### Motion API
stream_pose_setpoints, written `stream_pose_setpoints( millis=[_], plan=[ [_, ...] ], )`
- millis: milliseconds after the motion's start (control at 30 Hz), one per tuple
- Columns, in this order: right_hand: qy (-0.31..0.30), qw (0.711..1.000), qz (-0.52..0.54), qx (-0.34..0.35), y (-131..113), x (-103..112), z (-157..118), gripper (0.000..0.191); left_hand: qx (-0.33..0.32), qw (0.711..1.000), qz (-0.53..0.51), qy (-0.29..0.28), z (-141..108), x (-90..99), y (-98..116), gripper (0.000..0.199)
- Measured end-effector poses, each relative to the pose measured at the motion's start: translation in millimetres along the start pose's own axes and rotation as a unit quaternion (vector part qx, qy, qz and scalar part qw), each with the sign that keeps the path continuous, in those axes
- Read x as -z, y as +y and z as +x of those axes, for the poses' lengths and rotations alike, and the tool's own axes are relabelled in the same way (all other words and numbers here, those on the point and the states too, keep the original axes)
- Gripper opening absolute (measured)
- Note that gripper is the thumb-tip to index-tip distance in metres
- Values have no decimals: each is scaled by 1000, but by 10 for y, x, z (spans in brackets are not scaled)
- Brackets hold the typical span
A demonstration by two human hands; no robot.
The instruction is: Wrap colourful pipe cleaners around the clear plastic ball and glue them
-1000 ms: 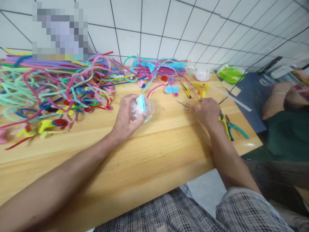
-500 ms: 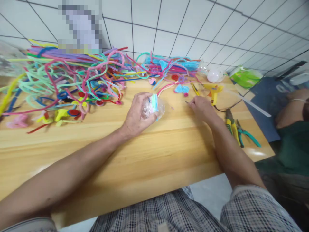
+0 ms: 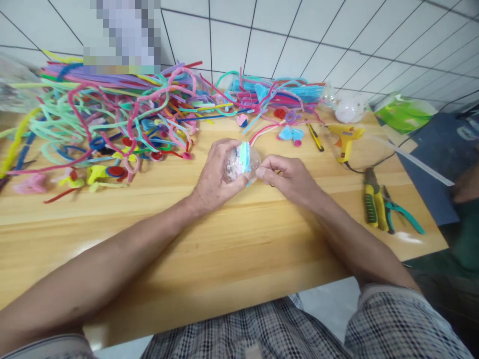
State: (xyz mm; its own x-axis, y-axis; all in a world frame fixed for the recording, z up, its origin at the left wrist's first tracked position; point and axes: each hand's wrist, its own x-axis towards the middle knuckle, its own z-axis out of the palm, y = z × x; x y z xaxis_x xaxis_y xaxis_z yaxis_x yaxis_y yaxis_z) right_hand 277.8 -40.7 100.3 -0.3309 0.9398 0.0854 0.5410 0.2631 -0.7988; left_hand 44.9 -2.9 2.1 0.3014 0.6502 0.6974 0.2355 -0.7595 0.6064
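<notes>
While the left hand (image 3: 214,175) curls around a clear ball (image 3: 242,160), the right hand (image 3: 291,180) pinches scissors (image 3: 273,186), mostly hidden.

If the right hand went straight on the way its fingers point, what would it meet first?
Most likely the clear ball in the left hand; the right hand is so close to it that whether they touch is unclear.

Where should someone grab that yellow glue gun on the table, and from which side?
Probably by the handle, coming from the near side: the yellow glue gun lies with its handle toward the camera and its nozzle pointing left. The cord leaves the handle's end, so grip just above it.
</notes>
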Motion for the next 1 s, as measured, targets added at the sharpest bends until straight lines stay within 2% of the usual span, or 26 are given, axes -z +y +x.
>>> stream_pose_setpoints(
  millis=[200, 367, 467, 533, 600, 667, 733, 800, 900, 1000],
  plan=[
    [35, 999, 2, -12, -67, -37, -51, 14, 6, 1000, 12, -17, 0, 37, 25, 64],
    [58, 998, 10, -20, 39, -48, -55, 16, 13, 999, 18, -36, -4, 64, 28, 67],
    [114, 993, 20, -30, 183, 130, 8, 15, 16, 999, 12, -35, 1, 62, 31, 66],
    [164, 986, 13, -30, 252, 345, 40, 17, 15, 1000, 1, -23, 6, 50, 33, 64],
    [182, 982, 29, -42, 295, 569, 31, 20, 15, 1000, -5, -11, 10, 36, 30, 62],
    [159, 985, 14, -62, 337, 717, -30, 22, 15, 1000, -3, -7, 12, 24, 18, 62],
    [95, 991, -56, -79, 395, 737, -125, 18, 14, 1000, -1, -12, 12, 18, 4, 64],
    [27, 987, -137, -80, 460, 639, -215, 10, 11, 1000, -4, -14, 11, 14, -7, 65],
    [-29, 971, -224, -77, 505, 402, -261, 6, 9, 1000, -3, -8, 10, 15, -7, 63],
    [-84, 954, -276, -85, 458, 262, -206, 19, 4, 1000, 6, -9, 13, 24, -4, 62]
  ],
)
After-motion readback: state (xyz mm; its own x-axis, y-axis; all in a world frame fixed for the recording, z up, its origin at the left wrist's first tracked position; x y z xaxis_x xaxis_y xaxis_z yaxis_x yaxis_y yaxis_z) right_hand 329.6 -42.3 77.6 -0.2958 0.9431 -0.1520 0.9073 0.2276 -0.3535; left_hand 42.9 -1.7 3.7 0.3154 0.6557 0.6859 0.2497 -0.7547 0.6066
